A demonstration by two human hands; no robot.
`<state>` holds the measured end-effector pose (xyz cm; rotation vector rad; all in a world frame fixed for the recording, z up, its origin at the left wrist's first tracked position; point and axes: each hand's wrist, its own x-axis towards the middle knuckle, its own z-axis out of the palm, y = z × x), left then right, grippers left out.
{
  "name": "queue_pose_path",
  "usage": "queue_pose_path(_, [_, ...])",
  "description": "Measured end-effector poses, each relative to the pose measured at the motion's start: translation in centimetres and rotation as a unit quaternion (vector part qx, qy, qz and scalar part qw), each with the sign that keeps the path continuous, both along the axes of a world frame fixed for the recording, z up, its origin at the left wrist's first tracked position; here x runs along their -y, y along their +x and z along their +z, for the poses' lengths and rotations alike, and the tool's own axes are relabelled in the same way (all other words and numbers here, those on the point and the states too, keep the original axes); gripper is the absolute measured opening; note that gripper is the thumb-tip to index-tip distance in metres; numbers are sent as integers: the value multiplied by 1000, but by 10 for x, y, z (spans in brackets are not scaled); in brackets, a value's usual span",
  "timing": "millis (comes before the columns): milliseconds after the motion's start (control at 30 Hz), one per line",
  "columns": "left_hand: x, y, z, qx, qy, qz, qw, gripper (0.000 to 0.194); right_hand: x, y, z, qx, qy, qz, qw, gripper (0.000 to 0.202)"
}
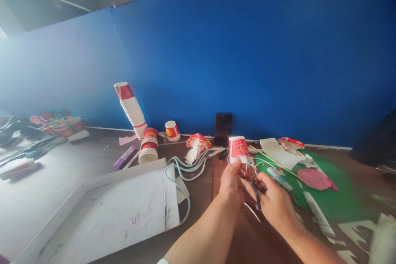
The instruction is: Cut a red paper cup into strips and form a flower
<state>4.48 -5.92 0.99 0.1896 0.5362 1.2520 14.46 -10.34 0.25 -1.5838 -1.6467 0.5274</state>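
Note:
A red and white paper cup is upside down in my left hand, whose thumb presses on its lower edge. My right hand grips a pair of dark-handled scissors, the blades pointing up at the cup's rim. Thin white strips hang or curl beside the cup. On the table below the hands lies a narrow white cut strip. My left fingers are partly hidden behind the thumb and the scissors.
Left of the hands are a white cardboard tray, a coiled pale cable, stacked paper cups and a purple glue stick. A phone leans on the blue partition. Green sheet and paper scraps lie right.

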Motion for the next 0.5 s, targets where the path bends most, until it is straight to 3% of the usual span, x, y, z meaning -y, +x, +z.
queue_pose_path(300, [0, 1, -1, 9, 4, 12, 1000, 36, -2, 4, 2, -1, -31, 1, 1000, 23])
queue_pose_path(500, [3, 5, -7, 6, 26, -24, 999, 37, -4, 7, 5, -30, -35, -4, 999, 23])
